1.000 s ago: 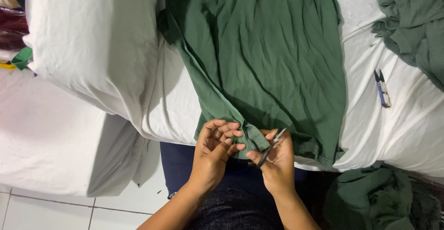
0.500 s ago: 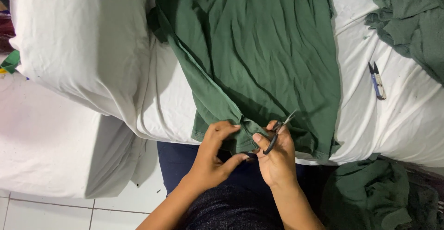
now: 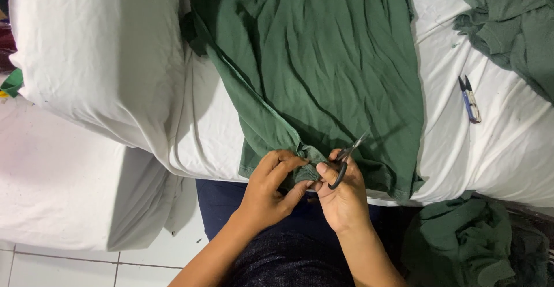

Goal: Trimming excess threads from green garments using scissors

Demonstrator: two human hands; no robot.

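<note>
Scissors [image 3: 344, 161] sit gripped in the right hand [image 3: 341, 197], thumb through the black loop, blades pointing toward the upper right of the frame. Left hand [image 3: 271, 190], just beside it, pinches the lower hem of the green garment [image 3: 317, 73] at the bottom centre. That garment spreads away from both hands toward the top of the frame over the white sheet [image 3: 496, 148]; both hands meet at its near edge. Small thread snips [image 3: 470, 99] lie at centre right

No packages, labels, signs or screens show, as far as this view tells.
</note>
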